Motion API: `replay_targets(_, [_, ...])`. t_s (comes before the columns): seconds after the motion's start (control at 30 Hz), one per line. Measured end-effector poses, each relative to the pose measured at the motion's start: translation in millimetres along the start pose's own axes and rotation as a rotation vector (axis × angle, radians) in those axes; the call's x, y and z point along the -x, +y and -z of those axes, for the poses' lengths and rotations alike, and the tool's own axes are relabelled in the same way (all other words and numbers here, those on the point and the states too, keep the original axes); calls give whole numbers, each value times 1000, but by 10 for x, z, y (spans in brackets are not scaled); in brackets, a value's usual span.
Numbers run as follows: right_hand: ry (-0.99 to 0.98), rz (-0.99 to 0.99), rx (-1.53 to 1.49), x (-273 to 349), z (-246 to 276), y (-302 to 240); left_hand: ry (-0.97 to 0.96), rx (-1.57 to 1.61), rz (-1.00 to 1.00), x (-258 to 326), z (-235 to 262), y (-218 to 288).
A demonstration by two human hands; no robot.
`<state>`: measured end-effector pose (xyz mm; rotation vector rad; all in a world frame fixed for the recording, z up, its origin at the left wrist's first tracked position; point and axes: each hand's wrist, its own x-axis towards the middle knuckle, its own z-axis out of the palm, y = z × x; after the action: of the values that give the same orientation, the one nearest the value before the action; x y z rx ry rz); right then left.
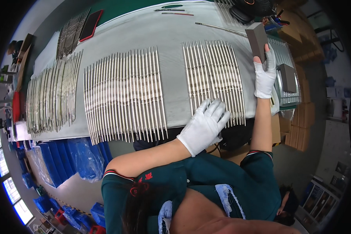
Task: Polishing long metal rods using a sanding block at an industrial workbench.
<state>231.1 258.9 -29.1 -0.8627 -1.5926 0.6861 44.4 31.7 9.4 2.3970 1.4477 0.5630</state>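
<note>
Under the loosely spread, seemingly empty left hand [205, 125], metal rods [224, 74] are lying aligned, with further rows [124, 84] to its left, while the right hand [265, 76] is gripping a gray block [257, 39], nothing marking which rods are finished.

Lower ends of several slim metal rods [222, 78] hidden under the gloved left hand [205, 126], gloved right hand [265, 76] partly hidden behind a grey rectangular block [256, 41], dark rounded object [241, 14] cut off at top, lower-right shelf [323, 201] contents too small to tell
</note>
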Motion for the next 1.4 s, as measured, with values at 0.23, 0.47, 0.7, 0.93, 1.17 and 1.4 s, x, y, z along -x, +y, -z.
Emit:
replay_targets(0.23, [-12, 9, -4, 20, 25, -49, 43, -12, 13, -74, -83, 11])
replay_targets(0.47, [-42, 16, 40, 30, 51, -21, 71, -150, -91, -71, -178, -42])
replay_targets(0.7, [-348, 72, 211, 63, 9, -176, 44, -195, 180, -119, 81, -171])
replay_targets(0.93, [-704, -29, 357, -11, 292, -517, -32, -213, 288, -150, 183, -384])
replay_targets(1.17, [-815, 246, 504, -37, -253, -693, -16, -273, 216, -165, 133, -364])
replay_targets(1.4, [-848, -119, 407, -234, -113, -818, -9, -256, 224, -138, 120, -346])
